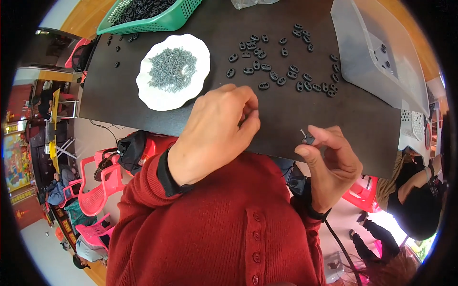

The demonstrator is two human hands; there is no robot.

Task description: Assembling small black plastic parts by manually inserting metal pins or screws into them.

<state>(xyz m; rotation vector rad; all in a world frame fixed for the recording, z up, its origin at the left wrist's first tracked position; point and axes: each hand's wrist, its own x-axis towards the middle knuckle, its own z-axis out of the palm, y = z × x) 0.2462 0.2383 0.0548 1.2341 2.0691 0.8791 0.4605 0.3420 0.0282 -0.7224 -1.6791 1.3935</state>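
Between thumb and fingertips, my right hand [334, 164] pinches a small black plastic piece [309, 139], and a thin metal spring [302, 133] sticks up from it. My left hand [217, 126] is curled above the table's near edge, thumb close to the bent fingers. Whatever it may hold is hidden. Beyond it stands a white scalloped plate [202, 55] heaped with small metal springs [172, 69]. Several loose black oval cord-lock pieces [273, 76], each with two holes, lie scattered on the dark table past my hands.
A green plastic basket [148, 25] full of black pieces stands at the far left, with a few loose ones below it. At the right edge sits a translucent bin [357, 52] with a few black pieces. Pink chairs [98, 193] and other people surround the table [296, 112].
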